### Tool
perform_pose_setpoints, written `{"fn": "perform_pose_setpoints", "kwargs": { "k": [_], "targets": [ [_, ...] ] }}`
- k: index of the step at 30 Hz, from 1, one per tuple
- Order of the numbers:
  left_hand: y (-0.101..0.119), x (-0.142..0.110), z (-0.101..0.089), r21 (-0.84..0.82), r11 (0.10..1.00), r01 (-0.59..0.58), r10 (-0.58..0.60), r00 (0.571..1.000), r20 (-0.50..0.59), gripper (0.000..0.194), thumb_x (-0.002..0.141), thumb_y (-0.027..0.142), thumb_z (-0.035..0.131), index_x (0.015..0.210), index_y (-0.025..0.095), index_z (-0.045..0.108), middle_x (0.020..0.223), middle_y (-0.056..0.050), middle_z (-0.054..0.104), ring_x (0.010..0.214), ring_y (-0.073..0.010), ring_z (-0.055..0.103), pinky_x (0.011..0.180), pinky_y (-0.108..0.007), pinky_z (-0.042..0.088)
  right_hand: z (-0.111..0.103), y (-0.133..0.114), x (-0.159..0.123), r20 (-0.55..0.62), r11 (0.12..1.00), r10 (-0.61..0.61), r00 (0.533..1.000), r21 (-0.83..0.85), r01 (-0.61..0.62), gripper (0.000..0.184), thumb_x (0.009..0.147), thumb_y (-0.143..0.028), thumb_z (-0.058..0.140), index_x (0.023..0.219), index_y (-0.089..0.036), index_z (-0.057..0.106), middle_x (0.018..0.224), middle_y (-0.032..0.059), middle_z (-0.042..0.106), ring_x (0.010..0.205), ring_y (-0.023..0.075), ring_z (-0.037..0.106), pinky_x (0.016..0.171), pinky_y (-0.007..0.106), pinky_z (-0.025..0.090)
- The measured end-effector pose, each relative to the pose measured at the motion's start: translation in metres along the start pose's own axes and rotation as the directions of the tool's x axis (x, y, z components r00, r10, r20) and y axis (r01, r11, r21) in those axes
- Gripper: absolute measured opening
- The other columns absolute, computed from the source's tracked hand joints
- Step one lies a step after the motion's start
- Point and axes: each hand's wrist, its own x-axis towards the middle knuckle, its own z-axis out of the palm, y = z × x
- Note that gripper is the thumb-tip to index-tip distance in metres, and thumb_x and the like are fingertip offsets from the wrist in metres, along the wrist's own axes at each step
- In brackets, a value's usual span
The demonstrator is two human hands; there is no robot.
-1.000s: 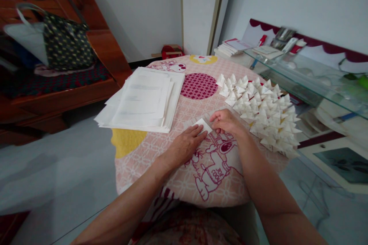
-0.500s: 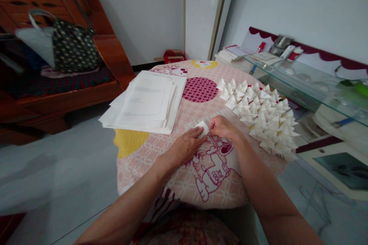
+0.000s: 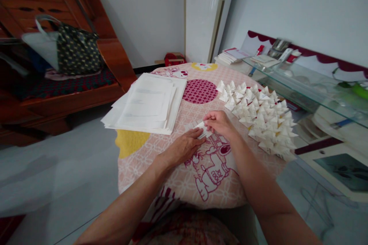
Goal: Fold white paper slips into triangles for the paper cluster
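A small piece of folded white paper (image 3: 204, 131) with print on it lies on the patterned tablecloth (image 3: 178, 182). My left hand (image 3: 184, 146) rests on its left part, fingers stretched out flat. At its upper right edge, my right hand (image 3: 217, 122) pinches the paper between curled fingers and thumb. Part of the paper is hidden under both hands. To the right stand rows of folded paper pieces (image 3: 258, 113) with pointed tips. A stack of printed white sheets (image 3: 145, 103) lies on the left of the table.
A glass-topped cabinet (image 3: 310, 88) with cups and papers stands close on the right. Booklets (image 3: 231, 55) are piled at the far right of the table. At the left is a wooden bench (image 3: 86, 95) with a dotted bag (image 3: 77, 49). A tall white appliance (image 3: 201, 15) stands behind.
My right hand has shifted slightly up and left along the paper's edge, and printed lines on the paper now show. My left hand stays nearly in place. The view has tilted slightly.
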Motion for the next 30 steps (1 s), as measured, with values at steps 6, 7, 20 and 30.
{"fn": "perform_pose_setpoints", "kwargs": {
  "k": [6, 7, 20, 30],
  "targets": [
    [0.004, -0.008, -0.002, -0.016, 1.000, 0.012, -0.012, 0.999, -0.034, 0.038, 0.101, 0.019, 0.049, 0.136, 0.020, 0.065, 0.152, -0.012, 0.055, 0.146, -0.0249, 0.048, 0.119, -0.046, 0.044, 0.019, 0.012, 0.011, 0.039, 1.000, 0.017, 0.999, 0.021, -0.017, 0.017, 0.075, -0.001, 0.058, 0.079, -0.016, 0.066, 0.056, -0.0032, 0.063, 0.049, 0.0092, 0.058, 0.047, 0.018, 0.045],
    [0.006, -0.010, -0.003, -0.016, 1.000, 0.014, -0.015, 0.999, -0.037, 0.037, 0.101, 0.019, 0.049, 0.134, 0.020, 0.066, 0.150, -0.012, 0.058, 0.144, -0.0244, 0.049, 0.119, -0.044, 0.044, 0.018, 0.014, 0.012, 0.045, 1.000, 0.015, 0.999, 0.022, -0.016, 0.017, 0.076, -0.001, 0.058, 0.081, -0.016, 0.067, 0.056, -0.0031, 0.063, 0.049, 0.0092, 0.058, 0.047, 0.018, 0.045],
    [-0.007, 0.005, -0.039, -0.222, 0.944, 0.245, -0.261, 0.964, -0.048, 0.030, 0.092, 0.020, 0.059, 0.117, 0.023, 0.075, 0.114, -0.006, 0.078, 0.104, -0.0236, 0.074, 0.094, -0.036, 0.057, 0.018, 0.010, 0.010, 0.024, 0.998, 0.044, 0.999, 0.034, -0.044, 0.015, 0.076, -0.005, 0.059, 0.081, -0.016, 0.067, 0.055, -0.0047, 0.061, 0.047, 0.0100, 0.056, 0.047, 0.019, 0.043],
    [-0.012, 0.047, -0.027, -0.040, 0.878, 0.477, -0.479, 0.876, -0.054, 0.023, 0.077, 0.018, 0.071, 0.100, 0.018, 0.068, 0.090, -0.006, 0.074, 0.086, -0.0232, 0.070, 0.080, -0.033, 0.054, 0.019, 0.012, 0.008, -0.018, 0.999, 0.000, 1.000, 0.054, 0.001, 0.019, 0.075, -0.008, 0.056, 0.086, -0.016, 0.069, 0.057, -0.0039, 0.062, 0.049, 0.0109, 0.057, 0.048, 0.020, 0.042]
  ]
}}
